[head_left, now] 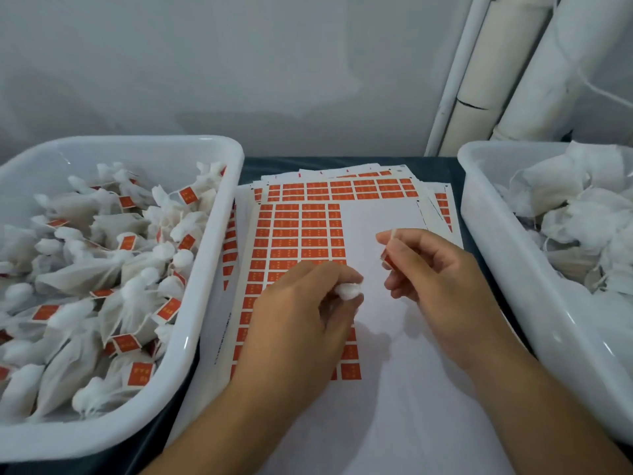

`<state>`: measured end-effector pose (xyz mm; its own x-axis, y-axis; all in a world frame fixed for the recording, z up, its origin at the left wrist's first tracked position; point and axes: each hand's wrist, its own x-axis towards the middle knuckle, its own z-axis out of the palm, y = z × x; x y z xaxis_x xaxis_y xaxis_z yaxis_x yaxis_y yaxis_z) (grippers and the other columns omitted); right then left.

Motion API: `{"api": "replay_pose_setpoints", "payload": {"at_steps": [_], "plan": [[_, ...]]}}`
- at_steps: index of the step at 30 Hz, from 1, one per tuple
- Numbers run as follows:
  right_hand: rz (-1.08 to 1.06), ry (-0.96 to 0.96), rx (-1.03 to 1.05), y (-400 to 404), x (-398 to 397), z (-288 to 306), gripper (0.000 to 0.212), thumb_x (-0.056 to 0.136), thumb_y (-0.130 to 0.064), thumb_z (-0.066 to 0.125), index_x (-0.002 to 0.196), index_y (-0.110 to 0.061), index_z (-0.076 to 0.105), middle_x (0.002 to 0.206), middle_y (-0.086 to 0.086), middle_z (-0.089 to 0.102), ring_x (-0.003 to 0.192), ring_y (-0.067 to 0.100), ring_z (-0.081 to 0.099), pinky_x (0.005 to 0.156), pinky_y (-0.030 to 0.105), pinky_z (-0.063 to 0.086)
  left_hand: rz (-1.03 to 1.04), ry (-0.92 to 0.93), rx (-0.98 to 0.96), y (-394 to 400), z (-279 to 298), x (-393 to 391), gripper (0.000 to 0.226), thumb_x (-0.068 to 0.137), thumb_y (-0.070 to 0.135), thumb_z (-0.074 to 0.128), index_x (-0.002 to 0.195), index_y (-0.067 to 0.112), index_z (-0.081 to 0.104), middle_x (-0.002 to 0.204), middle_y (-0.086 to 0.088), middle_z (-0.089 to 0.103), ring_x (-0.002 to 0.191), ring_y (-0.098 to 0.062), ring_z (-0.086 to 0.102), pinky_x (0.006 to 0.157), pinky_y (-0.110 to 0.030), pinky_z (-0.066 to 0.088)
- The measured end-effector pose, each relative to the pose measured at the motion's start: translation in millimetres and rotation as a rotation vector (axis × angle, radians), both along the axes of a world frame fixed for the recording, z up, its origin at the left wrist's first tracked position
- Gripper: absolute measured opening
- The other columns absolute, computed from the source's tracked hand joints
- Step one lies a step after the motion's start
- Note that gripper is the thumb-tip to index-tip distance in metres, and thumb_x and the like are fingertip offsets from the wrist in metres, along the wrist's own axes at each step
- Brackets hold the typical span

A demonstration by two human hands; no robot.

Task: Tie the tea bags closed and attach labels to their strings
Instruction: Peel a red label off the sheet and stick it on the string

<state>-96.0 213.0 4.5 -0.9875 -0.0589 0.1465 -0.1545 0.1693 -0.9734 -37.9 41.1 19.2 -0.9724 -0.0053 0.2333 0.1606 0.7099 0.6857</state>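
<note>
Left hand [294, 303] grips the tea bag [347, 290]; right hand [428, 265] pinches an orange label [388, 260] just right of it. String between them isn't visible, so bring the label leftward.

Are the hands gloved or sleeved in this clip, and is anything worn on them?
Both are bare: no gloves on the left hand or right hand. No rings, watch or bracelet show. Both forearms are uncovered down to the frame's edge, so no sleeve is in view.

Left of the gripped white tea bag [349, 290], a white tub [191, 337] holds white bags with orange labels [138, 373]; beneath the grip, white sheets [387, 389] carry orange label grids.
</note>
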Motion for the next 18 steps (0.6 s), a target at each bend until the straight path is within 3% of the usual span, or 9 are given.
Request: {"api": "replay_pose_setpoints", "payload": {"at_steps": [4,9,13,15,18], "plan": [[0.149,-0.009,-0.052,-1.8,3.8,8.4,0.043,0.085,-0.065,0.058,0.12,-0.041,0.064,0.101,-0.009,0.075,0.087,0.019,0.074,0.076,0.029,0.062,0.06,0.178,-0.037,-8.3,32.0,16.4,0.018,0.088,0.037,0.073,0.104,0.045,0.068,0.096,0.031,0.067,0.089,0.006,0.065,0.068,-0.003,0.051],[0.318,-0.009,-0.038,-10.9,13.1,13.0,0.04,0.085,-0.066,0.062,0.121,-0.05,0.058,0.11,-0.017,0.075,0.089,0.019,0.077,0.072,0.021,0.06,0.111,0.079,-0.213,-35.4,71.8,29.8,0.019,0.091,0.04,0.068,0.098,0.051,0.055,0.087,0.031,0.06,0.076,0.005,0.062,0.066,-0.005,0.043],[0.381,0.016,0.046,-13.4,17.3,13.5,0.05,0.073,-0.084,0.061,0.118,-0.064,0.052,0.115,-0.028,0.071,0.088,0.015,0.077,0.069,0.02,0.06,0.179,0.103,-0.347,-59.6,92.3,41.9,0.009,0.088,0.05,0.061,0.095,0.052,0.054,0.088,0.03,0.064,0.071,0.005,0.063,0.063,-0.006,0.041],[0.389,-0.006,0.059,-12.4,18.2,11.8,0.05,0.07,-0.086,0.06,0.115,-0.066,0.051,0.114,-0.03,0.07,0.088,0.014,0.077,0.069,0.02,0.06,0.24,0.183,-0.346,-84.1,98.1,47.3,0.005,0.088,0.056,0.059,0.091,0.052,0.058,0.08,0.032,0.068,0.066,0.005,0.067,0.061,-0.014,0.05],[0.332,-0.003,0.077,-11.9,15.7,8.3,0.042,0.077,-0.082,0.06,0.113,-0.061,0.054,0.11,-0.03,0.071,0.086,0.012,0.077,0.069,0.021,0.061,0.308,0.248,-0.262,-149.7,106.1,48.0,0.026,0.085,0.065,0.064,0.107,0.051,0.066,0.087,0.032,0.071,0.067,0.007,0.07,0.057,-0.031,0.06]]}}
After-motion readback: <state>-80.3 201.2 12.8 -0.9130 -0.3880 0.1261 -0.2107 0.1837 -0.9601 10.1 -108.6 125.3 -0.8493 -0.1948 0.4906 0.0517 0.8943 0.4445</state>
